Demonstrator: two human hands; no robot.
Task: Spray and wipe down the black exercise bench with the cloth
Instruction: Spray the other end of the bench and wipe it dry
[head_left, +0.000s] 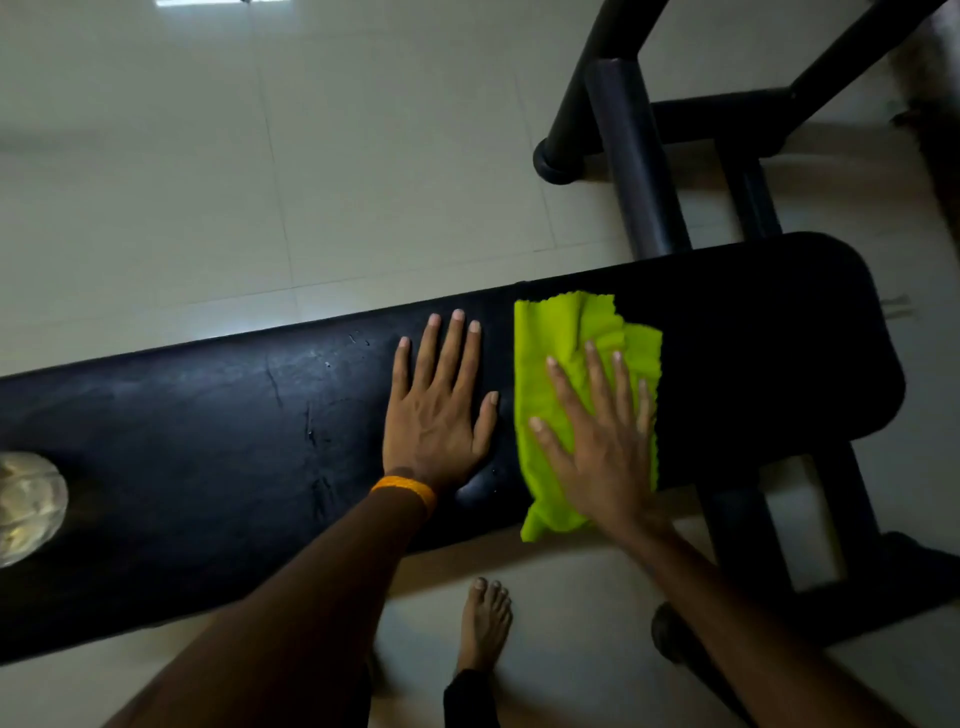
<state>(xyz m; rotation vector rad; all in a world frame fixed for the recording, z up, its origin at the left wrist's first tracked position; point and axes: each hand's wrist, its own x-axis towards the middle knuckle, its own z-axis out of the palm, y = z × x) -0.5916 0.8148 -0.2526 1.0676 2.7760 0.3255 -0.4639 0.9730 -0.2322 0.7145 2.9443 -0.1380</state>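
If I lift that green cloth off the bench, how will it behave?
The bright green cloth would probably go limp, since it lies creased and droops over the black padded bench edge. It looks thin, so likely light. Under the right hand it should slide easily.

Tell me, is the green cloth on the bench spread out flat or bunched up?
Mostly spread, loosely folded: the green cloth lies flat on the black bench under the right hand's open palm, with creases and overlapping layers near its top.

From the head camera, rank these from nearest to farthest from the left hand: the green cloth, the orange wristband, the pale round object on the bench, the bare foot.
From the left hand:
1. Orange wristband, on that hand's own wrist.
2. Green cloth, just to its right, under the right hand.
3. Bare foot, on the floor below the black bench.
4. Pale round object, at the bench's far left.
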